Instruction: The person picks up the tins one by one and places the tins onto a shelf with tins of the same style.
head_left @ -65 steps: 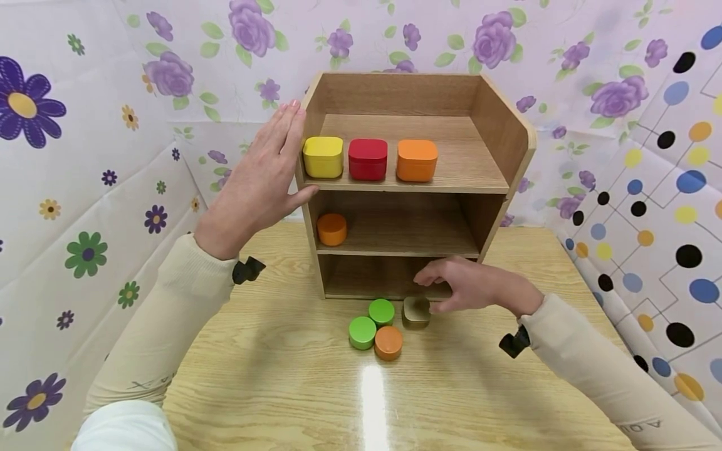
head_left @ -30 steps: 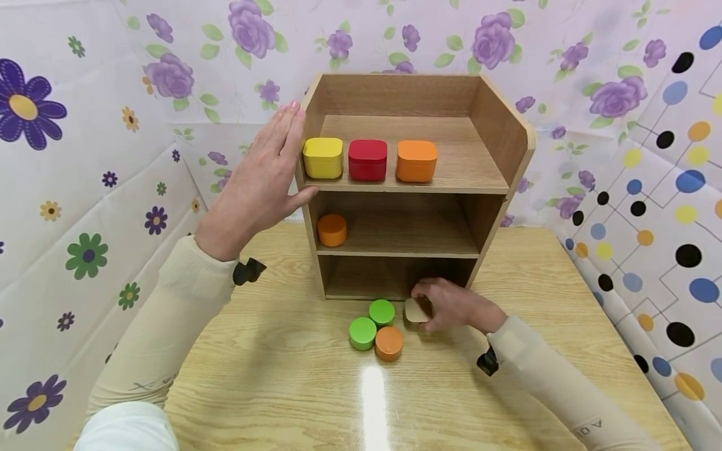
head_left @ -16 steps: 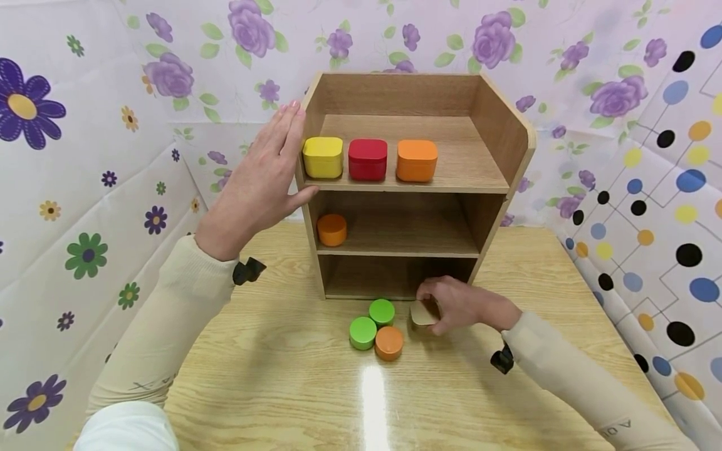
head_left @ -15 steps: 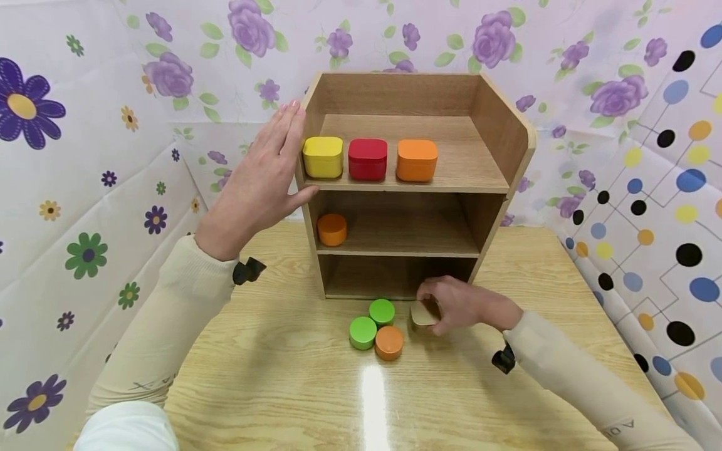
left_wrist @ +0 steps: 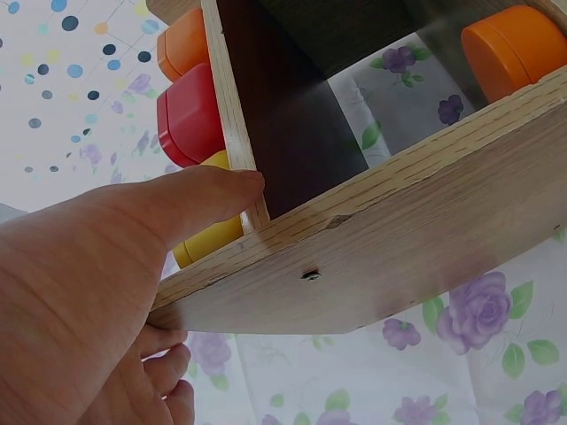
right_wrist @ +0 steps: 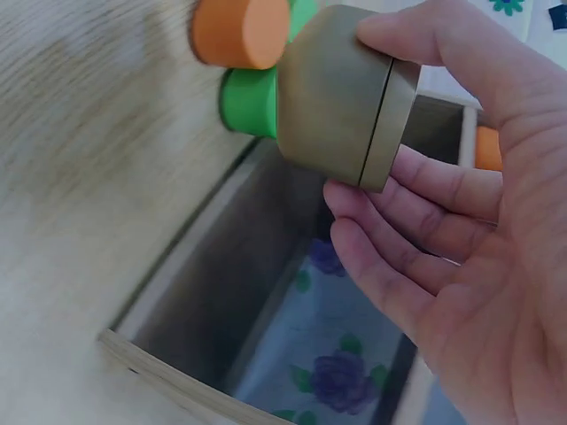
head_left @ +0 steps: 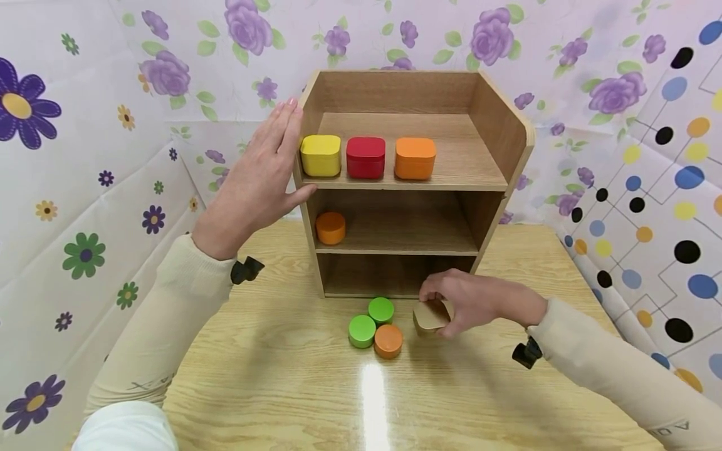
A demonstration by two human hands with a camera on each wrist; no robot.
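Gold box [head_left: 431, 316] is in front of shelf [head_left: 406, 186], at R. L hand [head_left: 256, 175], fingers straight, touches shelf's L side; then 2 green tubs [head_left: 361, 331] + orange tub [head_left: 388, 340] on tbl [head_left: 271, 382]; R hand [head_left: 474, 300] pinches box btwn thumb & fingers.

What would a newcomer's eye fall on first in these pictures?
Probably the yellow box, red box and orange box, lined up along the front of the top shelf. Next, the gold box held in the right grip, in front of the unit and to the right of three round boxes on the table.
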